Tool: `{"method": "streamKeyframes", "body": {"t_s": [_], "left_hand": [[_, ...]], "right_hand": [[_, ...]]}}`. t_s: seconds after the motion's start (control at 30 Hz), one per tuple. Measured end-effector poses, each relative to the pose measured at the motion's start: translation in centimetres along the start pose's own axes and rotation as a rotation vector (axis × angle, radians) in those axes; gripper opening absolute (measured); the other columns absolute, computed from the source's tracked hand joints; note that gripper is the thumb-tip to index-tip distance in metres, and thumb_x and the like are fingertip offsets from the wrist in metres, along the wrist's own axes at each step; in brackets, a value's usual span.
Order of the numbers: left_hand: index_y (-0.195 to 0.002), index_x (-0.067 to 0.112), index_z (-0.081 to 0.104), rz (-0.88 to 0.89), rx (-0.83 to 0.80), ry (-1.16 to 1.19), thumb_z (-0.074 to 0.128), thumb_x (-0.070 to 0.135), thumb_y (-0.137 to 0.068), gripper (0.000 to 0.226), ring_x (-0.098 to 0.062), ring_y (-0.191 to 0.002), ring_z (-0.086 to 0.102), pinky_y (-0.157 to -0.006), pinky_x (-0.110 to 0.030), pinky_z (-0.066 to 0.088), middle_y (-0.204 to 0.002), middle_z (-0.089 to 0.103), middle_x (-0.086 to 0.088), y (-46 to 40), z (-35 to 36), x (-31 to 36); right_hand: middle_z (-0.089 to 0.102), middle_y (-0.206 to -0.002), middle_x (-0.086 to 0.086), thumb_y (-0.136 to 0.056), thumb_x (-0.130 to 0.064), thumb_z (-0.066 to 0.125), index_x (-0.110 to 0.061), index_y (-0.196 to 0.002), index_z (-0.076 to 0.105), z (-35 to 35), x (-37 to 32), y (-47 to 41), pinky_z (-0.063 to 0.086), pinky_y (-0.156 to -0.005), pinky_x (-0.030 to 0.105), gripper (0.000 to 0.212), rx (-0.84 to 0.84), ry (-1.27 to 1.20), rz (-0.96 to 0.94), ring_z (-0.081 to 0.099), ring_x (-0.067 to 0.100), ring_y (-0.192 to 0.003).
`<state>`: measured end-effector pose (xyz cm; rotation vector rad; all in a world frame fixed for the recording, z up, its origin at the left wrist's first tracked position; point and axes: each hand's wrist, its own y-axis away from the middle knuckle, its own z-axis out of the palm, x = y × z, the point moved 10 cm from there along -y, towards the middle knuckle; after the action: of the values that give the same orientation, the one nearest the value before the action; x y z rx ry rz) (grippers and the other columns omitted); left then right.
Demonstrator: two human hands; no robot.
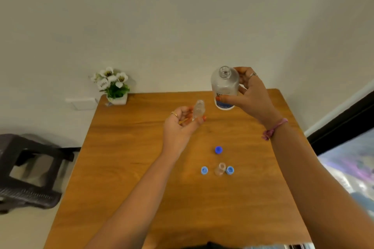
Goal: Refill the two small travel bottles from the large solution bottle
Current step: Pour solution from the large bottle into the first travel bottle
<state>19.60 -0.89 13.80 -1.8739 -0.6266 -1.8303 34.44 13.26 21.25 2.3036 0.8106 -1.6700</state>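
The right hand [250, 95] is wrapped around the large solution bottle [224, 87], thumb across its blue-and-white label and fingers curled behind its rounded shoulder. This bottle is clear, smooth plastic, cylindrical, uncapped, its threaded neck open, and it is held in the air above the far end of the counter [141, 168], a square top with a warm wood grain. Left of the large bottle and lower, the left hand [182, 125] lies palm up with its fingers curled round a small travel bottle [198, 109], a slim transparent cylinder with a ribbed, open neck, tilted toward the large bottle without touching it.

Nearer the person than the large bottle, a dark blue round cap [218, 150] lies on the wood. Nearer still stands the second travel bottle [220, 169], clear and uncapped, flanked by two light blue ribbed caps [204, 170], one just beside it on the right, one a little apart on the left.

Far left of the large bottle, at the counter's corner, sits a white pot of white flowers [114, 85].
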Motion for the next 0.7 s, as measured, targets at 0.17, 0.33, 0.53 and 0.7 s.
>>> {"method": "streamKeyframes", "body": {"t_s": [0.17,0.33,0.53,0.7], "left_hand": [[-0.096,0.019,0.066,-0.104,0.001,-0.073,0.083,0.007,-0.071,0.033,0.003,-0.084,0.066,-0.075,-0.012,0.051,-0.095,0.071,0.004,2.1,-0.4,-6.4],[-0.104,0.006,0.063,-0.222,0.022,-0.173,0.082,0.004,-0.070,0.039,-0.003,-0.088,0.064,-0.079,-0.012,0.050,-0.099,0.069,-0.001,4.6,-1.2,-12.9],[-0.107,0.006,0.062,-0.319,0.045,-0.265,0.084,0.011,-0.070,0.043,-0.012,-0.100,0.064,-0.080,-0.011,0.049,-0.107,0.069,-0.003,6.1,-1.8,-17.8],[-0.115,0.002,0.059,-0.393,0.062,-0.299,0.083,0.011,-0.072,0.050,-0.017,-0.108,0.062,-0.084,-0.015,0.046,-0.115,0.066,-0.008,6.7,-1.7,-20.2]], "right_hand": [[0.056,-0.121,-0.003,-0.058,-0.014,0.087,-0.022,-0.119,0.045,0.8,5.1,2.0,0.052,-0.090,0.029,0.075,-0.041,-0.051,0.106,0.056,0.012,-0.112],[0.056,-0.122,-0.001,-0.057,-0.020,0.087,-0.021,-0.120,0.045,1.2,9.5,3.9,0.051,-0.093,0.035,0.076,-0.068,-0.044,0.163,0.056,0.013,-0.113],[0.056,-0.122,-0.002,-0.056,-0.025,0.087,-0.024,-0.120,0.043,1.4,12.9,5.5,0.052,-0.091,0.034,0.078,-0.098,-0.045,0.215,0.057,0.013,-0.112],[0.056,-0.121,-0.001,-0.059,-0.018,0.087,-0.018,-0.122,0.043,1.0,14.4,6.0,0.052,-0.087,0.025,0.078,-0.105,-0.046,0.247,0.057,0.009,-0.109]]}}
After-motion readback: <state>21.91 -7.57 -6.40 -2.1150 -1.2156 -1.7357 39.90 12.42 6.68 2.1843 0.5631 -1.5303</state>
